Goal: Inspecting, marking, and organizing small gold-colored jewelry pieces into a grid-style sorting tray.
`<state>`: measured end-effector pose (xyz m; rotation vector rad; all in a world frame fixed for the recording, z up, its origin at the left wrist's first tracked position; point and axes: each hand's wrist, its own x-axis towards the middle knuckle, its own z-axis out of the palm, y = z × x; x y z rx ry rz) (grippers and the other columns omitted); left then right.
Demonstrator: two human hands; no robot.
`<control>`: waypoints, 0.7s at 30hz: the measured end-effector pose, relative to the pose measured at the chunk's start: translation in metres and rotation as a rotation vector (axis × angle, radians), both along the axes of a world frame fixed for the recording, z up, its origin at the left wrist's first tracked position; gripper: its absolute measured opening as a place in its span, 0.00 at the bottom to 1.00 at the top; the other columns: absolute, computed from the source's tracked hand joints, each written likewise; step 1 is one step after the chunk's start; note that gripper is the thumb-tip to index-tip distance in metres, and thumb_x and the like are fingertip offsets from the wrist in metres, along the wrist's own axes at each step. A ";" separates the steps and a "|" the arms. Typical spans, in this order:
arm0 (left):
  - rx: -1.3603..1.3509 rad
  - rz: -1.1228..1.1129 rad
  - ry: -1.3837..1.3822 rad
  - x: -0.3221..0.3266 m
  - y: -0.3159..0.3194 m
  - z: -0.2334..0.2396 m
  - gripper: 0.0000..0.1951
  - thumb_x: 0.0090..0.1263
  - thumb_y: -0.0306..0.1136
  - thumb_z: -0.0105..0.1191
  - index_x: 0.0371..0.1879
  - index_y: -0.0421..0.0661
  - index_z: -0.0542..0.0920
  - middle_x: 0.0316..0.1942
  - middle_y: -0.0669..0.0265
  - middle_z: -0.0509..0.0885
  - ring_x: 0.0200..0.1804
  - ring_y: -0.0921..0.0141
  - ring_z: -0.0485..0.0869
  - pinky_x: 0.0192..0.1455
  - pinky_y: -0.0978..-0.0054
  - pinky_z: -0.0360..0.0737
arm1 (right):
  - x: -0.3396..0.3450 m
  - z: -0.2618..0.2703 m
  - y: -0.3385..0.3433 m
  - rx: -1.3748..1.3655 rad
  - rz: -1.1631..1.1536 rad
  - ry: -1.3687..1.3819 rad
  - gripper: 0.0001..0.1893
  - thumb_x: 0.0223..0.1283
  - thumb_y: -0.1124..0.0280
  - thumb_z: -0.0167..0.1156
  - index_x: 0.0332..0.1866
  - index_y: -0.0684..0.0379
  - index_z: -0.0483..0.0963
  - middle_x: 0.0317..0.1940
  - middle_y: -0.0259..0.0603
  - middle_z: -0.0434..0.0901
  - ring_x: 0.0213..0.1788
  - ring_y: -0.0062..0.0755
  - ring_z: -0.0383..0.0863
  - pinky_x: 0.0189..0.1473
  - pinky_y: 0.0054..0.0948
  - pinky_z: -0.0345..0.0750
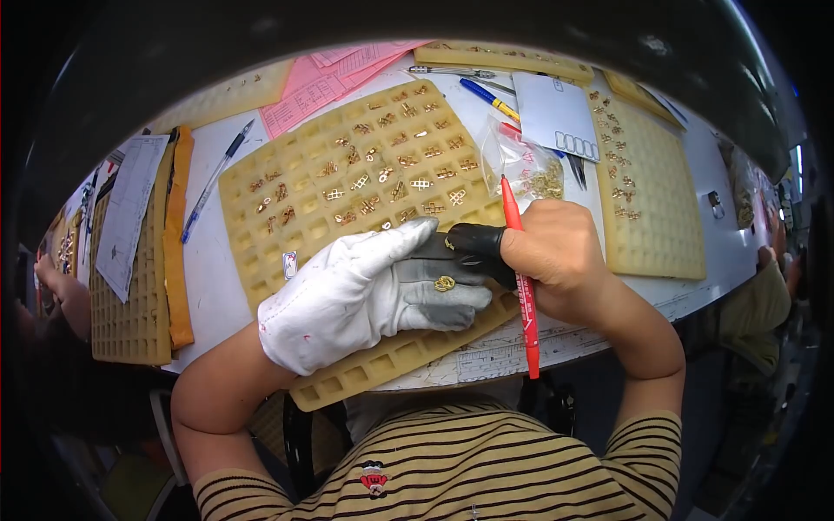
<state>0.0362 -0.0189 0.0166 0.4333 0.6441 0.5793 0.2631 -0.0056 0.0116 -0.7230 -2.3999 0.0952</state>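
My left hand (365, 293), in a white glove with grey-stained fingers, is palm up over a yellow compartment tray (313, 231). A small gold jewellery piece (444, 283) rests on its fingers. Another tiny gold piece (449, 243) shows near the left fingertips and the black finger cots (479, 244) on my right hand (560, 254). Which hand grips that piece is unclear. Across my right hand, held at the base of the thumb, runs a red marker pen (529, 325), its tip pointing away from me. Many tray compartments hold small gold pieces (422, 184).
Beyond the tray lie a clear plastic bag (515, 163) of gold pieces, a white printed envelope (557, 114), a blue-and-yellow pen (488, 98) and pink forms (319, 88). A second tray (651, 195) stands right. A ballpoint pen (218, 179) and stacked trays (130, 325) lie left.
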 end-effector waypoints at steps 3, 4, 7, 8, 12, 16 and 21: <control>-0.013 -0.006 -0.014 0.000 0.001 0.001 0.24 0.78 0.41 0.40 0.61 0.32 0.67 0.52 0.47 0.80 0.48 0.57 0.84 0.51 0.58 0.83 | 0.000 -0.004 0.002 -0.172 0.024 0.142 0.10 0.40 0.77 0.66 0.32 0.58 0.79 0.12 0.40 0.69 0.15 0.39 0.72 0.19 0.34 0.66; 0.001 -0.007 -0.010 0.000 0.001 0.002 0.24 0.77 0.41 0.40 0.61 0.32 0.68 0.52 0.47 0.79 0.48 0.57 0.84 0.51 0.57 0.83 | 0.000 -0.003 0.002 -0.217 0.015 0.179 0.10 0.43 0.77 0.66 0.35 0.59 0.79 0.14 0.41 0.72 0.16 0.39 0.74 0.20 0.33 0.68; 0.017 0.003 0.006 0.001 0.000 0.004 0.24 0.78 0.42 0.40 0.60 0.33 0.68 0.52 0.47 0.80 0.50 0.56 0.84 0.51 0.58 0.83 | -0.003 -0.002 0.000 -0.349 0.009 0.330 0.10 0.53 0.75 0.66 0.42 0.61 0.80 0.22 0.46 0.79 0.22 0.38 0.81 0.25 0.30 0.74; 0.008 -0.004 0.006 0.001 0.000 0.004 0.24 0.78 0.42 0.40 0.60 0.33 0.68 0.52 0.47 0.80 0.50 0.55 0.83 0.51 0.58 0.83 | -0.003 -0.002 0.000 -0.382 -0.002 0.353 0.10 0.54 0.75 0.66 0.42 0.62 0.80 0.23 0.47 0.80 0.23 0.38 0.82 0.26 0.29 0.74; 0.023 0.002 0.016 0.001 -0.001 0.003 0.23 0.77 0.42 0.40 0.59 0.33 0.69 0.51 0.48 0.80 0.50 0.56 0.84 0.51 0.58 0.83 | -0.002 0.000 0.000 -0.386 -0.041 0.297 0.07 0.55 0.74 0.65 0.38 0.63 0.80 0.20 0.45 0.78 0.21 0.35 0.79 0.24 0.29 0.73; -0.021 0.009 0.022 0.002 -0.001 0.005 0.23 0.77 0.42 0.42 0.58 0.32 0.70 0.50 0.48 0.81 0.47 0.58 0.84 0.52 0.59 0.83 | -0.005 -0.002 0.000 -0.367 -0.053 0.331 0.06 0.55 0.75 0.65 0.37 0.63 0.80 0.18 0.44 0.77 0.19 0.35 0.78 0.22 0.29 0.72; 0.014 0.015 0.025 0.002 -0.002 0.004 0.23 0.77 0.41 0.42 0.58 0.32 0.70 0.50 0.48 0.80 0.48 0.58 0.84 0.53 0.59 0.82 | -0.004 -0.005 0.001 -0.320 -0.033 0.291 0.09 0.52 0.76 0.66 0.39 0.62 0.80 0.20 0.45 0.79 0.22 0.37 0.81 0.24 0.29 0.75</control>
